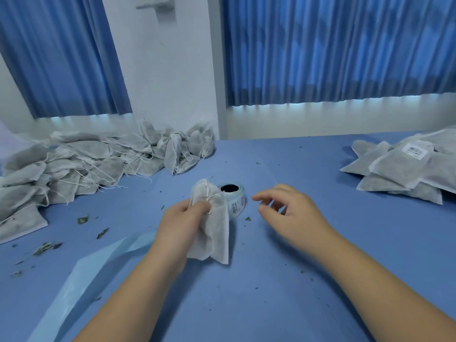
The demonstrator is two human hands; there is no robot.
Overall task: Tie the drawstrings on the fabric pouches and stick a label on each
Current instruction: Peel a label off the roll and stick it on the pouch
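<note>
**Pouch gripped in the left hand, right hand loose beside the label roll**

The fabric pouch (217, 228) hangs from the left hand (181, 219), whose fingers (198, 206) are curled round its gathered neck. The neck stands up above those fingers and the body droops below them to the blue desk (271, 280). A thin white drawstring (208, 193) runs down the neck to the fingertips; whether it is knotted cannot be told.

Just behind the pouch, on the far side of the left fingers, stands the label roll (235, 199). Its dark core faces up and printed labels show on its side. The pouch partly covers it.

The right hand (293, 212) hovers over the desk to the right of the roll. Its fingers (265, 197) are loosely bent, point toward the roll and hold nothing.

Near the left forearm a pale blue backing strip (86, 280) lies across the desk. Dried leaf scraps (82, 219) are scattered to the left of the left fingers.

Well beyond them, to the far left, lies a heap of pouches (74, 166) with loose strings trailing. Well apart from the right fingers, to the far right, is a flatter stack of pouches (394, 169), the top one bearing a white label (417, 149). Blue curtains (333, 50) hang behind the desk.
</note>
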